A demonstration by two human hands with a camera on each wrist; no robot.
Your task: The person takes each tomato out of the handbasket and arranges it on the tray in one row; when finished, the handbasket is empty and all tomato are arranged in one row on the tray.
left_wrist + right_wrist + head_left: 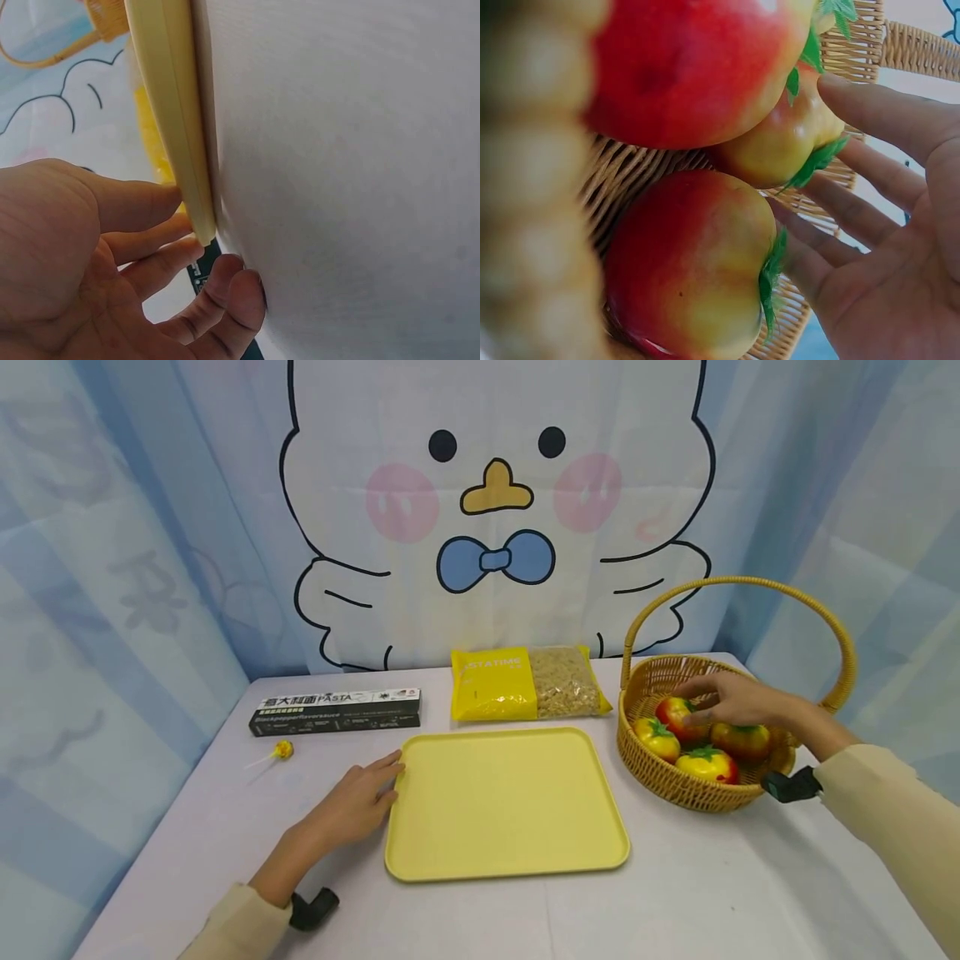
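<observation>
My left hand [362, 806] touches the left rim of a pale yellow rectangular tray [510, 810]. In the left wrist view its thumb and fingertips meet the tray's edge [176, 97], while the outer fingers rest low by the tabletop. My right hand [731, 700] reaches over a woven basket [678, 789] with several red-and-yellow, tomato-like fruits. It is over the rear red fruit [677, 717]. Seen from the right wrist, spread fingers and thumb lie close around a fruit with a green leafy top [780, 146]; whether they touch it I cannot tell. Another fruit [694, 262] sits beside it.
Behind the tray lies a yellow pasta bag [495, 685] with a see-through half. A black-and-white pasta box [335, 712] is at the back left, with a yellow lollipop [282, 749] before it. The basket's tall handle [738, 581] arches beside the right arm.
</observation>
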